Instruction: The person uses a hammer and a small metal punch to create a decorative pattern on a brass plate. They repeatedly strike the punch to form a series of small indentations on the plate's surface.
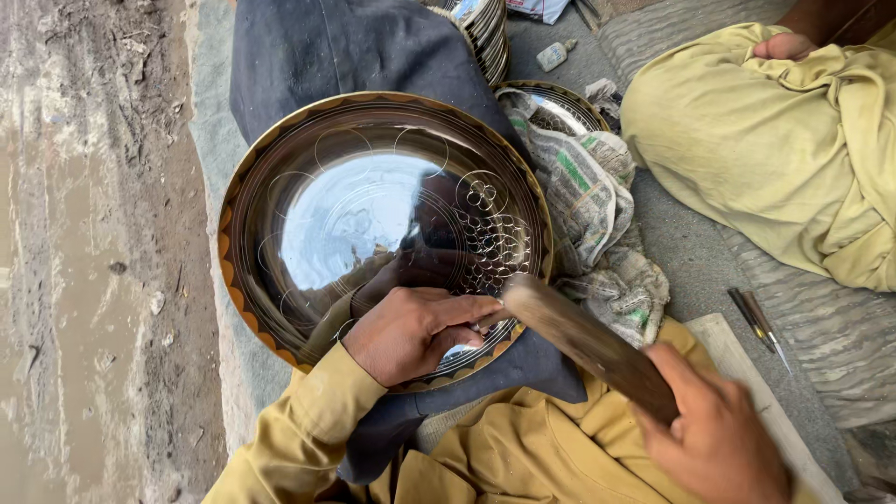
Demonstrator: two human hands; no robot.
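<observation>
Pinching a thin chisel against the big metal plate [383, 233] on my lap, my left hand [411, 331] was closed; my right hand [714, 434] gripped the wooden mallet [588, 341]. A glancing blow, I judged, could skid and scar the pattern.

You have one large engraved metal plate [373, 215], a second plate [555, 107] far right, one wooden mallet [588, 345], two thin tools [758, 327], one small bottle [553, 54].

One head-worn camera looks steeply down, from close above, at the lap and the ground just ahead.
</observation>
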